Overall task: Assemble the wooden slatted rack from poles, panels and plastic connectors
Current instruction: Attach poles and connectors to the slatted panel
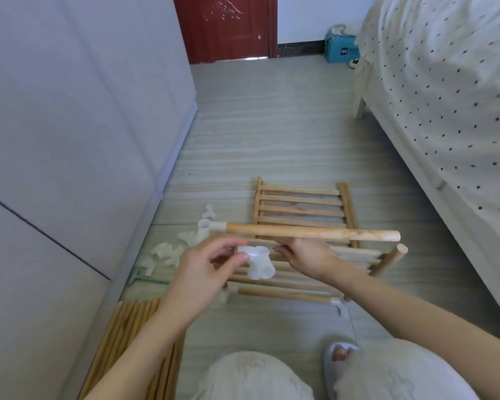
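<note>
Pinching a connector, the left hand sat just left of the panel's rail end, gripped by the right hand.

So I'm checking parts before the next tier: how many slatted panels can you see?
2: one panel flat on the floor ahead, and one nearer, in the half-built frame, partly behind the hands. More could be hidden out of view.
</note>
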`<state>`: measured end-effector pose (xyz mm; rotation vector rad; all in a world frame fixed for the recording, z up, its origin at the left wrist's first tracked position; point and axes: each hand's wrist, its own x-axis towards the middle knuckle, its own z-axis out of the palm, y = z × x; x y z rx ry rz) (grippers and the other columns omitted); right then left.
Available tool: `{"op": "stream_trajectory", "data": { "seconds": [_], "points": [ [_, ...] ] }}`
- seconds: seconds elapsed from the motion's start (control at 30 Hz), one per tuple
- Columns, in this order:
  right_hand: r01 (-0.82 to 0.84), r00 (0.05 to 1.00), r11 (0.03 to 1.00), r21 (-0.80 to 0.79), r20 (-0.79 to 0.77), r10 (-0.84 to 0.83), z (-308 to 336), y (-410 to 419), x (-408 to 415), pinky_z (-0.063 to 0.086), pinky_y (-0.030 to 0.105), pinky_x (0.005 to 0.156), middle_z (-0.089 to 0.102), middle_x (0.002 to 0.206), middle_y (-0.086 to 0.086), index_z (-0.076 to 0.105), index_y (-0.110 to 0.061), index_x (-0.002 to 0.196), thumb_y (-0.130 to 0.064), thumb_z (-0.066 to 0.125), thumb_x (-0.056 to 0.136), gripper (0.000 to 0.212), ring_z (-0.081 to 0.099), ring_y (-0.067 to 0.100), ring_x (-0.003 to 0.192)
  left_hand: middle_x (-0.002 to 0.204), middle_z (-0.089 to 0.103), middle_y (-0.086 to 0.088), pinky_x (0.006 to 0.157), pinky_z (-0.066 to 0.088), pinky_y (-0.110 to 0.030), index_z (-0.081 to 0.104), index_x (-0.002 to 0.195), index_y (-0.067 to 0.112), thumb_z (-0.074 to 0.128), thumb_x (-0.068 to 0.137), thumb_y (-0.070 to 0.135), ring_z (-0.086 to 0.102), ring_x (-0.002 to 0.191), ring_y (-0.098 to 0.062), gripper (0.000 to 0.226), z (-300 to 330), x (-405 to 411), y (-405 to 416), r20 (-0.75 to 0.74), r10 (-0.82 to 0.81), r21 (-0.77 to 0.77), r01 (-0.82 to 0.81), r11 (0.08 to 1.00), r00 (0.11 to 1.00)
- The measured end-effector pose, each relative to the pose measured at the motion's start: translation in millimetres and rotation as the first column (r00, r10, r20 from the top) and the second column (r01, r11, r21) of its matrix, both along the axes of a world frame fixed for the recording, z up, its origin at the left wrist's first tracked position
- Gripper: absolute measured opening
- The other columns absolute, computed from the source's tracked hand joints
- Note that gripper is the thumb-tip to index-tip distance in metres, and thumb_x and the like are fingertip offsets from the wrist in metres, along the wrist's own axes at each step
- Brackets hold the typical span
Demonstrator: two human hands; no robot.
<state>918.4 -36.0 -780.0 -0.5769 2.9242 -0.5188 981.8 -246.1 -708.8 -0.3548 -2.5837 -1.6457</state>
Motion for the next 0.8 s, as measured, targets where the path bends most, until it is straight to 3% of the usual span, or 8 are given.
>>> {"op": "stream_trajectory", "data": {
  "seconds": [0.1, 0.3, 0.43, 0.5, 0.57, 0.63, 0.7, 0.8],
  "points": [
    [-0.053, 0.999, 0.999, 0.002, -0.005, 0.053, 1, 1, 7, 0.041, 0.033, 0.078, 0.060, 0.121, 0.010, 0.047, -0.024, 0.132, -0.025, 0.039, 0.099, 0.035, 0.055, 0.030, 0.107, 0.092, 0.065, 0.020, 0.078, 0.037, -0.003, 0.065, 0.092, 0.035, 0.070, 0.082, 0.010, 0.058, 0.087, 0.009, 0.027, 9, -13, 21, -0.135, 0.003, -0.074, -0.014, 0.997, 0.991],
    [-0.066, 0.997, 0.997, -0.044, -0.042, 0.064, -3, 12, 18, 0.033, 0.027, 0.070, 0.063, 0.119, 0.008, 0.043, -0.021, 0.137, -0.018, 0.043, 0.096, 0.041, 0.057, 0.029, 0.103, 0.088, 0.068, 0.013, 0.076, 0.044, -0.007, 0.064, 0.090, 0.033, 0.062, 0.088, 0.009, 0.061, 0.083, 0.008, 0.024, -15, -40, 43, 0.106, 0.020, 0.003, -0.021, 1.000, 0.994],
    [0.060, 0.997, 0.942, -0.329, -0.029, -0.073, 3, 31, 37, 0.039, 0.019, 0.086, 0.070, 0.108, 0.005, 0.069, -0.012, 0.108, -0.019, 0.054, 0.093, 0.023, 0.060, 0.019, 0.104, 0.087, 0.068, 0.016, 0.075, 0.047, -0.010, 0.065, 0.089, 0.033, 0.061, 0.088, 0.007, 0.064, 0.086, -0.001, 0.026, -19, -45, 42, 0.127, 0.040, 0.101, -0.053, 0.993, 0.991],
    [0.174, 0.984, 0.831, -0.529, 0.124, -0.128, 15, 36, 45, 0.041, 0.014, 0.080, 0.072, 0.094, 0.004, 0.072, -0.012, 0.092, -0.019, 0.054, 0.094, 0.020, 0.063, 0.013, 0.091, 0.088, 0.068, 0.017, 0.076, 0.047, -0.010, 0.064, 0.089, 0.035, 0.060, 0.089, 0.009, 0.063, 0.087, 0.001, 0.026, -20, -43, 42, 0.119, 0.038, 0.060, -0.045, 0.997, 0.992],
    [0.359, 0.916, 0.598, -0.717, 0.393, -0.080, 31, 35, 50, 0.050, 0.020, 0.080, 0.071, 0.090, 0.003, 0.069, -0.011, 0.096, -0.018, 0.050, 0.096, 0.020, 0.067, 0.009, 0.080, 0.088, 0.067, 0.017, 0.075, 0.046, -0.008, 0.064, 0.089, 0.034, 0.060, 0.089, 0.008, 0.062, 0.086, 0.003, 0.026, -21, -41, 44, 0.108, 0.040, 0.067, -0.048, 0.997, 0.993],
    [0.498, 0.840, 0.404, -0.768, 0.542, -0.005, 46, 29, 52, 0.056, 0.027, 0.072, 0.070, 0.092, 0.008, 0.065, -0.007, 0.104, -0.017, 0.045, 0.098, 0.023, 0.068, 0.012, 0.069, 0.088, 0.068, 0.014, 0.074, 0.045, -0.007, 0.064, 0.088, 0.032, 0.060, 0.088, 0.006, 0.062, 0.084, 0.003, 0.026, -20, -37, 44, 0.112, 0.040, 0.099, -0.051, 0.994, 0.993],
    [0.517, 0.825, 0.402, -0.755, 0.565, -0.001, 61, 21, 54, 0.058, 0.026, 0.065, 0.069, 0.094, 0.009, 0.060, -0.011, 0.107, -0.023, 0.045, 0.099, 0.022, 0.068, 0.015, 0.066, 0.089, 0.068, 0.012, 0.076, 0.045, -0.011, 0.065, 0.089, 0.031, 0.061, 0.088, 0.006, 0.063, 0.086, -0.001, 0.026, -20, -34, 44, 0.126, 0.037, 0.111, -0.051, 0.992, 0.991],
    [0.464, 0.832, 0.553, -0.692, 0.554, -0.006, 73, 10, 56, 0.058, 0.025, 0.062, 0.066, 0.092, 0.002, 0.057, -0.015, 0.117, -0.032, 0.048, 0.097, 0.028, 0.066, 0.016, 0.065, 0.089, 0.070, 0.011, 0.079, 0.047, -0.017, 0.066, 0.090, 0.031, 0.061, 0.088, 0.007, 0.065, 0.087, -0.004, 0.025, -20, -31, 42, 0.144, 0.036, 0.114, -0.053, 0.992, 0.989]
  ]
}}
